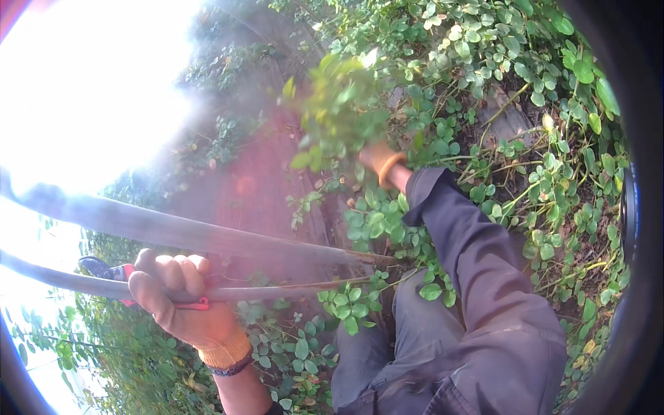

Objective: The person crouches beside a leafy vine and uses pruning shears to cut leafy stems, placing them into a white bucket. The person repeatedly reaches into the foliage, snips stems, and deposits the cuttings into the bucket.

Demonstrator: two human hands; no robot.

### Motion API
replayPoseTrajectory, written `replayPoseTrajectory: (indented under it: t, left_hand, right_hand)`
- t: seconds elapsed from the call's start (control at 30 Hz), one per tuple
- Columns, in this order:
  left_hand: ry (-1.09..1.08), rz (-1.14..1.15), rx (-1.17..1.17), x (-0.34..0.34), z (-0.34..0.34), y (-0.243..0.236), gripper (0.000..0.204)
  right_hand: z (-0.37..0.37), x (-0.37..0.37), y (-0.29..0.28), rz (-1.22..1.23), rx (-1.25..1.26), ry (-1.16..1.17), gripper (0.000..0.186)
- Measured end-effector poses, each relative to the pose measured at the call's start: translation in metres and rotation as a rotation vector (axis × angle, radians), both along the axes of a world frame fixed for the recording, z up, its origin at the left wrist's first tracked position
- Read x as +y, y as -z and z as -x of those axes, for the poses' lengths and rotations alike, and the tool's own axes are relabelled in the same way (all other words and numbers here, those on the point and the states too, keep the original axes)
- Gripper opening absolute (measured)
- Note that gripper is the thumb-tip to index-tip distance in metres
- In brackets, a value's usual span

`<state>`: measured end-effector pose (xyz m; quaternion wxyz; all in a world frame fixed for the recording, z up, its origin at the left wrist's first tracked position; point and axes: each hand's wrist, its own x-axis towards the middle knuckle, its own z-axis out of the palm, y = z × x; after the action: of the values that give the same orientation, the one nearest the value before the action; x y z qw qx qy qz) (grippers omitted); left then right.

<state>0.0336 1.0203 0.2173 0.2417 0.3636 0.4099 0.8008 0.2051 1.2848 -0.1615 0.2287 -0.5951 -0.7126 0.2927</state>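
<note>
In the head view, red-handled pruners are gripped by the curled fingers of the gloved left hand, beside the lower grey strip, while a blurred sprig is seen at the gloved right hand, whose grip cannot be told, its fingers being hidden among leaves.

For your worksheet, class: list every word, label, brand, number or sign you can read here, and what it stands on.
None can be read.
Red-handled pruning shears in the gloved left hand: any marking is too small to read.
Right glove: blurred, no lettering visible.
Dark sleeve, grey tubes: no lettering visible.
</note>
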Motion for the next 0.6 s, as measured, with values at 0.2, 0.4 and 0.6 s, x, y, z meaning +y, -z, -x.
replayPoseTrajectory:
  t: [0.2, 0.4, 0.6]
  left_hand:
    - [0.072, -0.006, 0.050, -0.006, 0.017, 0.005, 0.020]
    - [0.201, 0.002, 0.270, -0.013, 0.017, -0.001, 0.016]
    - [-0.036, 0.107, 0.153, -0.006, 0.017, 0.006, 0.037]
  right_hand:
    - [0.028, -0.064, 0.031, -0.239, 0.035, -0.121, 0.034]
    - [-0.011, -0.105, -0.096, 0.012, 0.194, -0.204, 0.038]
    - [0.006, -0.120, -0.068, 0.568, 0.845, 0.112, 0.037]
